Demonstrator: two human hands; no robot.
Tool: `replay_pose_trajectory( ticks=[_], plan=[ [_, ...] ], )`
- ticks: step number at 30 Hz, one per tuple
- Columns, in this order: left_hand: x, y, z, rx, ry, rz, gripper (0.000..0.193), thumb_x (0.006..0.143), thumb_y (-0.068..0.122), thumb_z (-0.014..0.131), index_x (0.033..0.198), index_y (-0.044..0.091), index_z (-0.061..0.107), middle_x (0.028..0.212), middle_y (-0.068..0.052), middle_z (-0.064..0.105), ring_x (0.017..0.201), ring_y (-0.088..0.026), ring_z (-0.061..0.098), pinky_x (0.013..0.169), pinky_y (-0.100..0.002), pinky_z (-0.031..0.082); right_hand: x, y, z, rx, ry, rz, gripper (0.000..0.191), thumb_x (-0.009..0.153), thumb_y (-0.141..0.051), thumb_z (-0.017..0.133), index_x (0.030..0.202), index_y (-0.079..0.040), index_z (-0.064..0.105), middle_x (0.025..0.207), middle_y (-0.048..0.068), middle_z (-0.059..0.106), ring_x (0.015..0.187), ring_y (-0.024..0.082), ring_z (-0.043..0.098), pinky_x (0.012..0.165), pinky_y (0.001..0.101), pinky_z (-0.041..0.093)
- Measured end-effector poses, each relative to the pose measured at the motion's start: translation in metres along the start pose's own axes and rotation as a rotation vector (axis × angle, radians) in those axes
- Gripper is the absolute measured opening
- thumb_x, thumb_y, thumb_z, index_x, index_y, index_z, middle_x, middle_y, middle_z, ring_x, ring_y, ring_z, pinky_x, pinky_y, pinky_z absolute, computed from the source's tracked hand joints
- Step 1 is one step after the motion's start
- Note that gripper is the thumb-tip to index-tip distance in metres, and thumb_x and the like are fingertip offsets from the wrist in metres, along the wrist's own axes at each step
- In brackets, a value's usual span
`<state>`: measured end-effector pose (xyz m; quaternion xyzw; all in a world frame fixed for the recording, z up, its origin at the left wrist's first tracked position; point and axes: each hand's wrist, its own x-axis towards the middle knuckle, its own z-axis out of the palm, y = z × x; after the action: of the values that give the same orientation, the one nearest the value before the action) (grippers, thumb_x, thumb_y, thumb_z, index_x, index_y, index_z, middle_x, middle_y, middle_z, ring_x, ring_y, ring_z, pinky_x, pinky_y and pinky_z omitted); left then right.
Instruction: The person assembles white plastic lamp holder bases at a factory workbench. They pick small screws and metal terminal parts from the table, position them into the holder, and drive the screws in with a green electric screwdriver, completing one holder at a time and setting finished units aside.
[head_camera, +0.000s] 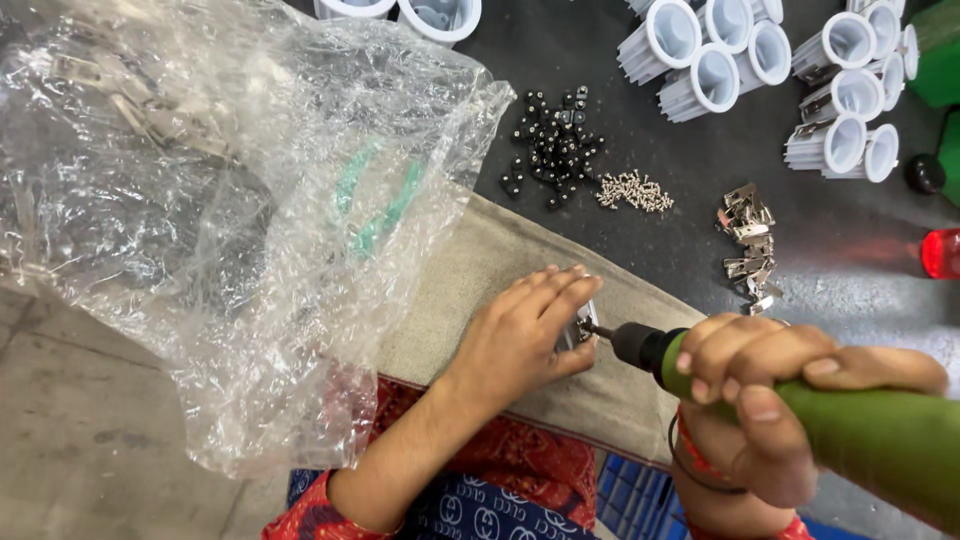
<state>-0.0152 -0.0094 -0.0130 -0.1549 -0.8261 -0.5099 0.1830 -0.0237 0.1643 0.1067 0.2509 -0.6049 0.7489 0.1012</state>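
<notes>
- The small metal part (580, 328) shows only as a shiny silver sliver at the edge of the beige cloth strip (480, 270) on the dark table (700, 240); most of it lies under the left hand, so its full shape cannot be made out.
- The left hand (525, 335) lies flat over that part, fingers together and pressed down on it, fingertips towards the upper right.
- The green screwdriver (850, 425) has a thick green handle, a black collar and a thin metal bit; its long axis runs nearly level, from the lower right towards the left, and the bit tip meets the metal part just beside the left thumb.
- The right hand (765, 400) is wrapped tight round the green handle, fingers curled over the top and thumb along the side; the rear of the handle is cut off by the frame's right edge.
- Beyond the hands lie a heap of small black pieces (555, 145), just beside it a smaller heap of silver screws (635, 192), and further right a pile of metal clips (750, 250).
- White ribbed cups (760, 55) stand clustered at the top of the table, some cut off by the frame.
- A crumpled clear plastic bag (220, 200) fills the left side; what is inside is blurred.
- A red object (942, 253) at the right edge is only partly in view.
</notes>
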Motion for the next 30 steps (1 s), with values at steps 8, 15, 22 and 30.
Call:
replay_pose_trajectory(
  ticks=[8,15,22,30],
  plan=[
    [-0.001,-0.002,0.002,0.016,-0.027,-0.024,0.065,0.084,0.033,0.08,0.138,0.006,0.058,0.138,-0.02,0.064,0.13,-0.039,0.061,0.112,-0.046,0.047,0.006,0.003,-0.002,-0.012,-0.036,-0.006,0.038,0.093,0.001,0.062,0.119,-0.011,0.038,0.072,0.01,0.059,0.062,0.023,0.059,0.063,0.0421,0.055],
    [0.0,0.002,-0.004,0.015,-0.024,0.002,0.067,0.084,0.031,0.081,0.142,0.009,0.054,0.137,-0.019,0.065,0.127,-0.037,0.063,0.109,-0.045,0.048,0.024,0.014,0.003,0.105,-0.051,0.041,0.036,0.103,0.004,0.063,0.129,-0.008,0.042,0.085,0.013,0.058,0.07,0.022,0.06,0.069,0.0379,0.052],
    [-0.004,0.019,-0.012,-0.116,-0.042,-0.057,0.089,0.077,0.015,0.086,0.155,0.014,0.043,0.112,-0.016,0.067,0.103,-0.037,0.068,0.092,-0.044,0.055,0.038,0.002,-0.001,-0.005,-0.06,-0.055,0.026,0.102,-0.001,0.064,0.126,0.001,0.053,0.107,0.013,0.064,0.092,0.023,0.066,0.087,0.0396,0.059],
    [-0.004,0.054,-0.007,-0.095,0.109,-0.072,0.092,0.078,0.015,0.087,0.155,0.006,0.038,0.107,-0.017,0.069,0.096,-0.035,0.07,0.084,-0.043,0.057,-0.029,0.024,-0.014,-0.499,0.008,0.049,0.041,0.084,-0.003,0.081,0.119,-0.001,0.06,0.114,0.009,0.065,0.095,0.013,0.064,0.079,0.0278,0.056]
  ],
)
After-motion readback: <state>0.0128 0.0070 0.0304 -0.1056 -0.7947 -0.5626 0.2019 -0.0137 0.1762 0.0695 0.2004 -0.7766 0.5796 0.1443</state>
